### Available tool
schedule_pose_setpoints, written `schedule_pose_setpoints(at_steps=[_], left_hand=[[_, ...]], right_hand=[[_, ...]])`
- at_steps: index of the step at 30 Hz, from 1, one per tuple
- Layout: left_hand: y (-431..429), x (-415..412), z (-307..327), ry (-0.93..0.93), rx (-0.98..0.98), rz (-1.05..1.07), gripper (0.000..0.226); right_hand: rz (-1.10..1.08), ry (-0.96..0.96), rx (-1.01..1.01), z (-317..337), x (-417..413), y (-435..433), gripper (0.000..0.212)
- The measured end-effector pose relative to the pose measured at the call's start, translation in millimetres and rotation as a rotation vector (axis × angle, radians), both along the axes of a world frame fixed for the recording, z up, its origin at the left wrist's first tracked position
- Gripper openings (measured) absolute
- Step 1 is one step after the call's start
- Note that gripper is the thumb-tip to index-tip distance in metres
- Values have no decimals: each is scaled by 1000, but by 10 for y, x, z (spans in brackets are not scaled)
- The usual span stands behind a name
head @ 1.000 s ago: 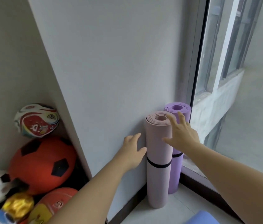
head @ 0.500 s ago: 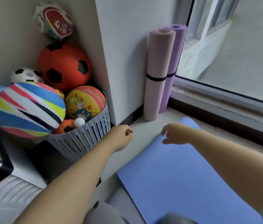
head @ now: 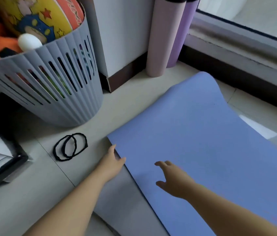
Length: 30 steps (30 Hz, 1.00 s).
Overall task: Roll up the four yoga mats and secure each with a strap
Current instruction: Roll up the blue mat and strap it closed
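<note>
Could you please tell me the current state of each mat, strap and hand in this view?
Blue mat: unrolled on the floor, far end curling up.
Pink mat: rolled, upright against the wall.
Purple mat: rolled, upright beside the pink one.
Straps: two, loose on the floor, overlapping.
Left hand: open, at the blue mat's edge.
Right hand: open, over the blue mat.

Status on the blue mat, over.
Left hand open at edge of blue mat. Right hand open over it. Mat unrolled. Straps on floor alongside.
</note>
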<state>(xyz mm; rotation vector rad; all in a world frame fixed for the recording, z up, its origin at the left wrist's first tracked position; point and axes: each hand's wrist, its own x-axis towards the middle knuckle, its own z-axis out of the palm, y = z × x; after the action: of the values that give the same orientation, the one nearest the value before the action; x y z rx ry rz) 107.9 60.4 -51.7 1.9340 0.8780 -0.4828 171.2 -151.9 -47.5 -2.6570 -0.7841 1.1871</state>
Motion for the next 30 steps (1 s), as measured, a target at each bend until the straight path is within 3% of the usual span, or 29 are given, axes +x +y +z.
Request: schedule_pose_setpoints(at_steps=[2, 8, 10, 12, 16, 21, 25, 30], left_hand=[[-76, 51, -306, -117, -111, 181, 73], [-101, 288, -722, -356, -341, 679, 71], [-115, 322, -701, -411, -406, 726, 46], [-215, 353, -567, -458, -485, 688, 7], [-497, 360, -195, -560, -553, 501, 22], [-761, -7, 312, -570, -364, 214, 18], [-941, -435, 1007, -540, -183, -13, 19], [-1149, -1060, 2322, -550, -27, -389, 18]], right_hand=[[-21, 2, 20, -285, -150, -133, 63], [-73, -152, 128, -705, -98, -210, 66], [-66, -159, 139, -717, -56, -232, 66], [-71, -192, 154, -673, 5, -267, 67], [-119, -282, 198, -428, 77, -350, 70], [-143, -457, 300, 167, -25, -598, 76], [-145, -635, 304, 1041, -295, -968, 92], [2, -863, 192, 2439, -609, -1311, 123]])
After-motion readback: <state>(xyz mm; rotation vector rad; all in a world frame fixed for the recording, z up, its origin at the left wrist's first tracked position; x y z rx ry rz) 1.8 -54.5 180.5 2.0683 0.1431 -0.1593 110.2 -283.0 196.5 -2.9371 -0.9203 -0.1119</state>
